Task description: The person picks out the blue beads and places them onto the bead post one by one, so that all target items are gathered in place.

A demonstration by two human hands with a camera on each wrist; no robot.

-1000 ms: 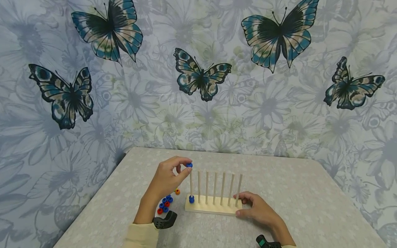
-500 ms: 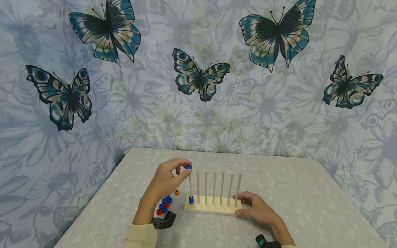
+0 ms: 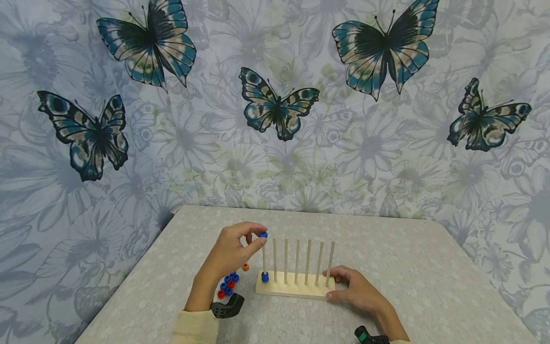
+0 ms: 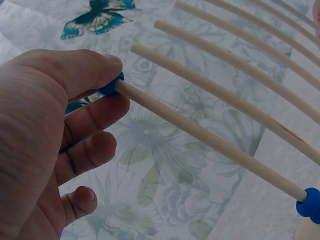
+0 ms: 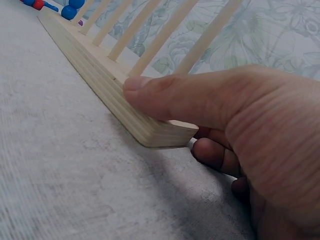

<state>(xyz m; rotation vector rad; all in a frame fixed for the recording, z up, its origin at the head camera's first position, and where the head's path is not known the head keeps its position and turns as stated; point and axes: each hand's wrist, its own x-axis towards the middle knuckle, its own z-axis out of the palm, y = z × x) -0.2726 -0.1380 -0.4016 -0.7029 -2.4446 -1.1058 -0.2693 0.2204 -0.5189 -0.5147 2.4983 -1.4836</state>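
My left hand [image 3: 232, 247] pinches a blue bead [image 4: 111, 86] between thumb and forefinger at the top of the leftmost wooden peg [image 4: 210, 139]. In the left wrist view the peg's end meets the bead. Lower on that same peg, two stacked blue beads [image 3: 265, 277] sit at the base. The pegs rise in a row from a pale wooden board [image 3: 296, 288]. My right hand [image 3: 358, 292] grips the board's right end, thumb on the near edge in the right wrist view and fingers behind it.
Left of the board lies a loose group of blue and red beads [image 3: 228, 285], partly beside my left wrist. An orange bead [image 3: 246, 266] lies a little farther back. The pale patterned table [image 3: 412, 258] reaches a wall with butterflies [image 3: 280, 102].
My left hand has come down slightly with the blue bead at the top of the leftmost peg. The right hand keeps its grip on the board.
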